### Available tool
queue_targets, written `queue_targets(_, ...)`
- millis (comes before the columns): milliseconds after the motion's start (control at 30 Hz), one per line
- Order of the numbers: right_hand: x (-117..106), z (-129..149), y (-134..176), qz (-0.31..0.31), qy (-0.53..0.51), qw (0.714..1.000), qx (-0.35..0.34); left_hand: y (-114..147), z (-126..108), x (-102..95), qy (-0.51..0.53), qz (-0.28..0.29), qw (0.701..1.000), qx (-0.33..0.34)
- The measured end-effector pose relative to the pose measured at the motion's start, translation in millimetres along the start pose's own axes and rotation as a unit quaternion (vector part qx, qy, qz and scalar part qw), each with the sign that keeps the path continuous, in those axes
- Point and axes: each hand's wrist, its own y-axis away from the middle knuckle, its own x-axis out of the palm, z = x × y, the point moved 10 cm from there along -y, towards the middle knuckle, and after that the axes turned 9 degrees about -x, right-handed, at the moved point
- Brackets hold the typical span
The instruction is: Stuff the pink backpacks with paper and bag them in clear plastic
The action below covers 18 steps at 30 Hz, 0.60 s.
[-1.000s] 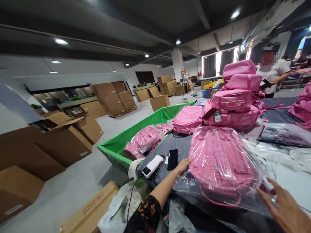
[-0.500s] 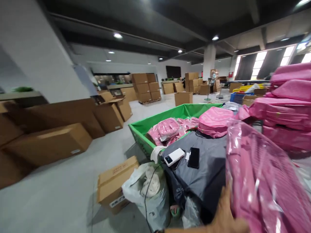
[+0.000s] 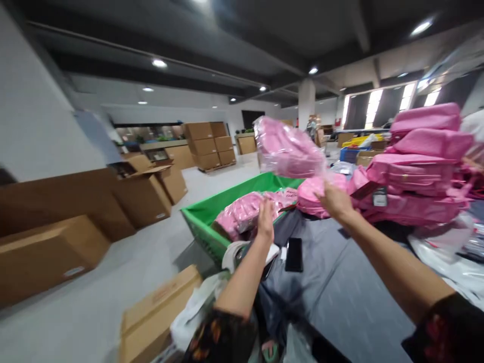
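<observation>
A pink backpack in a clear plastic bag (image 3: pixel 287 148) hangs in the air over the green bin (image 3: pixel 204 222), tilted toward its upper left. My right hand (image 3: pixel 336 199) is at the bag's lower right end, with its fingers closed on the plastic; blur softens the grip. My left hand (image 3: pixel 265 221) is raised near the bin's front edge, fingers stretched out and holding nothing, apart from the bag. Several bagged pink backpacks (image 3: pixel 242 209) lie inside the bin. An unbagged pink backpack (image 3: pixel 312 194) rests at the far edge of the grey-covered table (image 3: pixel 340 282).
A stack of pink backpacks (image 3: pixel 419 161) stands on the right, with loose plastic bags (image 3: pixel 442 242) below it. A black phone (image 3: pixel 294 254) lies on the table. Cardboard boxes (image 3: pixel 159 312) stand on the floor at left, beside a white sack (image 3: pixel 200 307).
The bagged backpack has gone from the table's right front up and left, over the green bin. Both my arms now reach forward. The view has turned somewhat to the right.
</observation>
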Motion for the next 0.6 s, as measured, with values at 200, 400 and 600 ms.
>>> queue_targets(200,49.8,-30.3,21.2,0.093,0.08,0.992,-0.002,78.9,169.7,142.5,-0.195,0.244,0.95,-0.029)
queue_targets(400,40.6,-205.8,64.2,0.141,0.163,0.972,0.092,109.4,298.4,182.9,-0.502,0.342,0.771,0.19)
queue_targets(600,-20.0,-338.6,14.3,0.066,0.195,0.966,0.153,109.4,344.1,169.4,-0.509,0.068,0.678,0.526)
